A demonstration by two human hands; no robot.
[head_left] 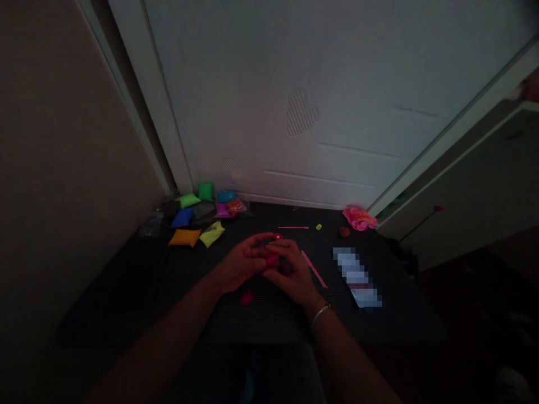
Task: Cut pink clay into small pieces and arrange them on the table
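We see, dimly lit, a dark flat desk (273, 322) beneath the right hand (295, 275) and a pale heart-embossed panel (236, 101) beyond.

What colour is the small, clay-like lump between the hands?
The small, clay-like lump is pinkish red, best seen in the head view.

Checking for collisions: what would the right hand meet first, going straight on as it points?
The right hand probably meets the left hand, apart from the pink lump between them; depth is unclear.
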